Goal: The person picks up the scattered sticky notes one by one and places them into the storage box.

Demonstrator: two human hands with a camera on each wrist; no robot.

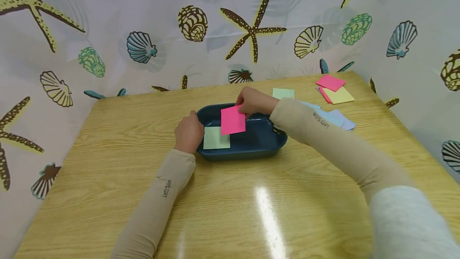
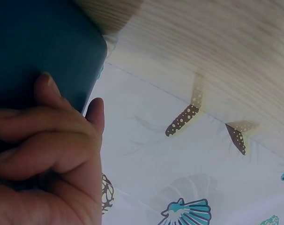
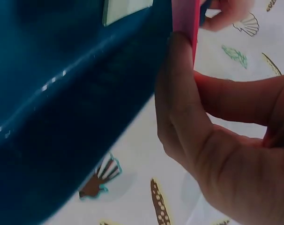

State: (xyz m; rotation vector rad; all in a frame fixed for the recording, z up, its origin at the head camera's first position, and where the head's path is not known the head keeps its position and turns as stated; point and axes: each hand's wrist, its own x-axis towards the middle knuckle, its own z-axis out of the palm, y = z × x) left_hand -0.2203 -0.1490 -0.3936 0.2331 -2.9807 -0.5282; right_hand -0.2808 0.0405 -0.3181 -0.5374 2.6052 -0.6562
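A dark blue oblong basin [image 1: 258, 141] sits on the table, with a pale green sticky note [image 1: 217, 138] lying in its left part. My left hand [image 1: 189, 132] grips the basin's left end; in the left wrist view its bent fingers [image 2: 53, 145] lie against the blue wall. Over the basin, my right hand [image 1: 256, 102] pinches a bright pink sticky note [image 1: 232, 120] by its right edge. Thumb and fingers [image 3: 182, 79] meet on that pink note [image 3: 191, 23] in the right wrist view. The note hides part of the basin and overlaps the green one in view.
Right of the basin, light blue and lilac sticky notes [image 1: 345, 119] lie partly behind my right sleeve. Farther back are pink notes [image 1: 330, 82], a yellow note [image 1: 338, 95] and another pale green note [image 1: 283, 93]. A shell-patterned cloth [image 1: 215, 63] rises behind the wooden table [image 1: 143, 131].
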